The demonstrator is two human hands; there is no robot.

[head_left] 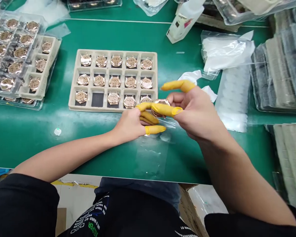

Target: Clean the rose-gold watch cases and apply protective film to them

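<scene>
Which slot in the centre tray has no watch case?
The second slot from the left in the bottom row of the beige tray: its dark pad lies bare, while every other slot shows a rose-gold watch case.

Green workbench [167, 59], apparently a cardboard box [189, 214] below

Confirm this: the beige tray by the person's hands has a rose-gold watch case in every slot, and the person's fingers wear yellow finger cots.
Wrong on one point: the head view shows that the beige tray has one slot without a case, second from the left in the row nearest the person, with a bare dark pad. The other slots hold rose-gold watch cases, and the fingers wear yellow finger cots.
</scene>
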